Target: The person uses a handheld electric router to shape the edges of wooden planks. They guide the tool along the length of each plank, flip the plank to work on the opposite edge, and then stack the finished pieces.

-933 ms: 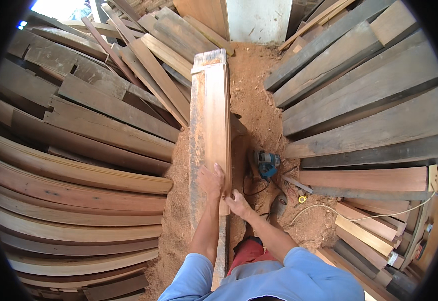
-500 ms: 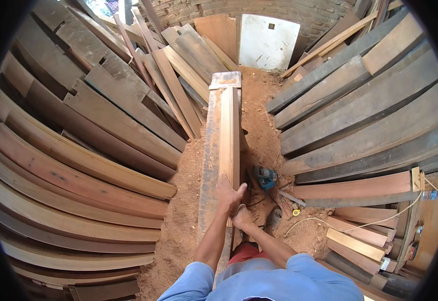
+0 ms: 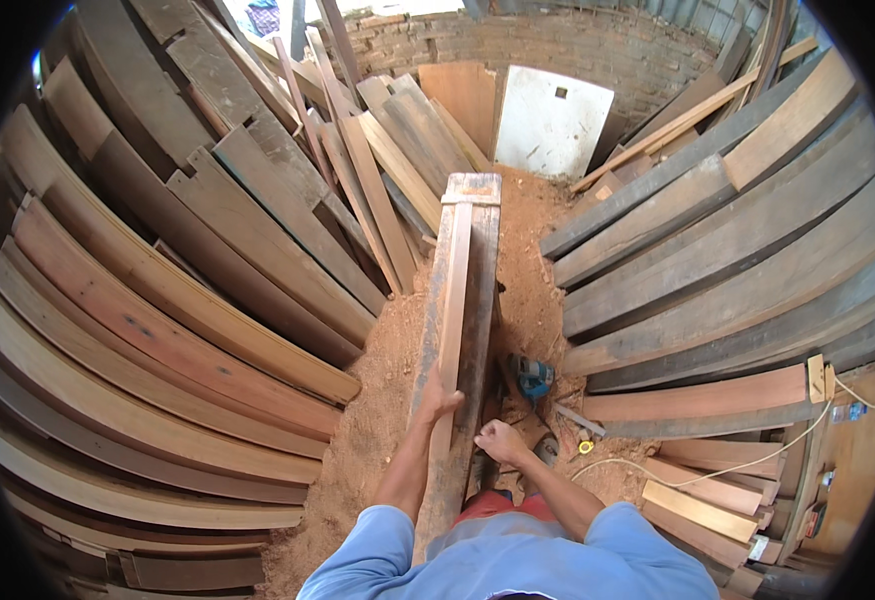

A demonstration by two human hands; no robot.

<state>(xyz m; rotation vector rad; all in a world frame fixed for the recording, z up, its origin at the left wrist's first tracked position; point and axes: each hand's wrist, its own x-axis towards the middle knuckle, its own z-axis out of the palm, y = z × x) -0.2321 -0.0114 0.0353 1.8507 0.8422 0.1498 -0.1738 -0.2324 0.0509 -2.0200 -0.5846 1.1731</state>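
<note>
A long, pale wooden board (image 3: pixel 455 290) lies lengthwise on a narrow, worn workbench (image 3: pixel 480 270), along its left side. Its far end is close to a wooden cross-piece (image 3: pixel 471 198) at the bench's far end. My left hand (image 3: pixel 439 397) is closed around the near part of the board. Just right of the bench, my right hand (image 3: pixel 500 442) is held in a fist, apart from the board. Whatever it might hold is hidden by the curled fingers.
A teal power tool (image 3: pixel 531 378) rests on the ground right of the bench, near a yellow tape measure (image 3: pixel 585 447) and a pale cord (image 3: pixel 692 461). Stacked planks (image 3: pixel 187 310) line the left, and dark timbers (image 3: pixel 717 240) the right. A white panel (image 3: pixel 553 122) leans at the back.
The board has turned to show a narrower face and sits farther left on the bench. My right hand has come away from beside my left hand, toward the right. The view has shifted slightly.
</note>
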